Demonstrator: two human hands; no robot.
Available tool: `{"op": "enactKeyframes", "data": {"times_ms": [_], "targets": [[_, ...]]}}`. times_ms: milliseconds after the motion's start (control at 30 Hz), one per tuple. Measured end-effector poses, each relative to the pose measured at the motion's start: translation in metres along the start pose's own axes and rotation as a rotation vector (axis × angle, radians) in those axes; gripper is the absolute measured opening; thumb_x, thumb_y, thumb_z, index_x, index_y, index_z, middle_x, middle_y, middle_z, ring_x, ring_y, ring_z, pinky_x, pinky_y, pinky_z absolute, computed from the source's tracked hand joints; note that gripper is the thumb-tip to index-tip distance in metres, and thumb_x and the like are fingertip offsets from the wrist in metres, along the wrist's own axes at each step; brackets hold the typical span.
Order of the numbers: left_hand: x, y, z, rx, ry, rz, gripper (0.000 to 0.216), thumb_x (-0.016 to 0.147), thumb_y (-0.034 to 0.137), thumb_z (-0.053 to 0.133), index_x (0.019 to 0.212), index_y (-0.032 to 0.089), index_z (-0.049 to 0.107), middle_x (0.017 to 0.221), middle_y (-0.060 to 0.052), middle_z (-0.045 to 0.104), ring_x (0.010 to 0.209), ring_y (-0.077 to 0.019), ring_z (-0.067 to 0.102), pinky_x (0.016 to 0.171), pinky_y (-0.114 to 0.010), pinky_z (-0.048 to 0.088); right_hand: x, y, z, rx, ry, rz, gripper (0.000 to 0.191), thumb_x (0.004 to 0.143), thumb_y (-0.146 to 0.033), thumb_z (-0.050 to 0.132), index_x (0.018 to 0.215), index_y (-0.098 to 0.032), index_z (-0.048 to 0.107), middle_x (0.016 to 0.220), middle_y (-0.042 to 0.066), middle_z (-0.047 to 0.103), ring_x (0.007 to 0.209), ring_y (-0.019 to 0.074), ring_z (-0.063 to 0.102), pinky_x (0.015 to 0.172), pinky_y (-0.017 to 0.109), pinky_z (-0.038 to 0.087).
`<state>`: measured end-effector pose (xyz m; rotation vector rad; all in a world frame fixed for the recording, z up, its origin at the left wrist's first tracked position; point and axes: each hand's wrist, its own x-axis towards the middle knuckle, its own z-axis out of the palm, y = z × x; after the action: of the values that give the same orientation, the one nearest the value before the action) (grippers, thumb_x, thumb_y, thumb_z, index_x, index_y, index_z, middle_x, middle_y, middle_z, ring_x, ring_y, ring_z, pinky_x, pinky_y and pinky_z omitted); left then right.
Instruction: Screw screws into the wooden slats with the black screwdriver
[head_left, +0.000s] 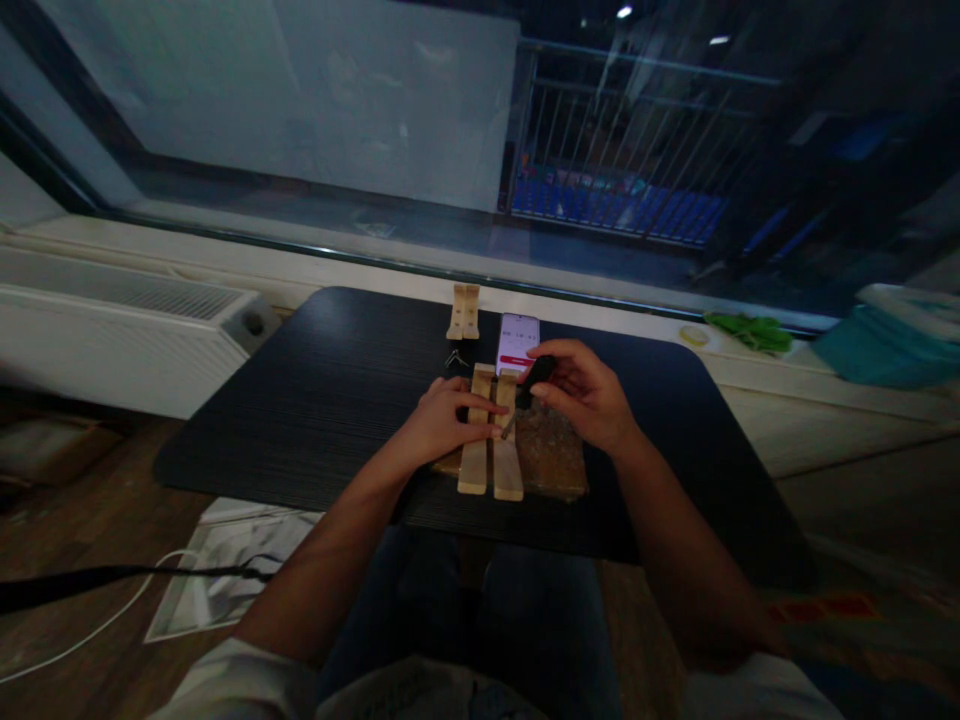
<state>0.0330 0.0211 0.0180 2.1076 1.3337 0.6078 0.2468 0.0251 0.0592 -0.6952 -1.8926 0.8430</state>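
Observation:
Two pale wooden pieces with raised ends, the left wooden piece (474,470) and the right wooden piece (508,475), lie side by side on a flat brown block (551,455) in clear wrapping. My left hand (442,418) reaches across the left piece, its thumb and forefinger stretched apart and their tips on the right piece. In my right hand (589,395) is a black-handled screwdriver (536,382), held at a slant. Its shaft points down to the right piece, close to my left fingertips. Any screw at the tip is too small to make out.
Behind the work, a lit phone (517,335) lies on the black table (300,400). Small metal pieces (455,358) sit near another pair of wooden pieces (463,312). Along the sill are green leaves (750,332) and a teal container (889,335). A radiator (120,330) stands left.

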Motion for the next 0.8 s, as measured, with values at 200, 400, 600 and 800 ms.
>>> {"op": "enactKeyframes", "data": {"times_ms": [200, 400, 600, 800], "targets": [[-0.0001, 0.0005, -0.0006, 0.011, 0.004, -0.003, 0.027, 0.076, 0.040, 0.076, 0.101, 0.032, 0.077, 0.095, -0.005, 0.057, 0.103, -0.0275, 0.049, 0.095, -0.044, 0.039, 0.0005, -0.0020, 0.0073, 0.120, 0.013, -0.021, 0.028, 0.083, -0.029, 0.068, 0.107, -0.028, 0.054, 0.096, -0.001, 0.068, 0.085, 0.0127, 0.067, 0.068, 0.026, 0.052], [-0.0011, 0.0019, -0.0018, 0.022, -0.012, 0.013, 0.028, 0.078, 0.041, 0.074, 0.105, 0.032, 0.076, 0.094, -0.005, 0.056, 0.100, -0.0261, 0.048, 0.095, -0.043, 0.039, 0.0001, -0.0043, 0.0086, 0.135, 0.005, -0.026, 0.032, 0.086, -0.025, 0.064, 0.115, -0.031, 0.052, 0.089, -0.003, 0.068, 0.079, 0.0126, 0.066, 0.069, 0.027, 0.053], [-0.0027, 0.0033, -0.0066, 0.010, -0.060, 0.014, 0.029, 0.080, 0.039, 0.072, 0.108, 0.034, 0.075, 0.099, -0.004, 0.056, 0.101, -0.0254, 0.047, 0.096, -0.043, 0.039, 0.0000, -0.0029, 0.0064, 0.079, -0.008, -0.039, 0.029, 0.087, -0.032, 0.063, 0.115, -0.028, 0.056, 0.090, 0.000, 0.069, 0.076, 0.0137, 0.064, 0.064, 0.029, 0.051], [-0.0018, 0.0036, -0.0078, -0.014, -0.062, 0.002, 0.027, 0.079, 0.037, 0.073, 0.105, 0.033, 0.076, 0.100, -0.004, 0.057, 0.104, -0.0269, 0.048, 0.098, -0.045, 0.038, -0.0013, -0.0066, 0.0041, 0.088, -0.050, -0.060, 0.031, 0.091, -0.031, 0.057, 0.122, -0.027, 0.056, 0.099, 0.002, 0.070, 0.074, 0.0111, 0.063, 0.060, 0.025, 0.050]]}}
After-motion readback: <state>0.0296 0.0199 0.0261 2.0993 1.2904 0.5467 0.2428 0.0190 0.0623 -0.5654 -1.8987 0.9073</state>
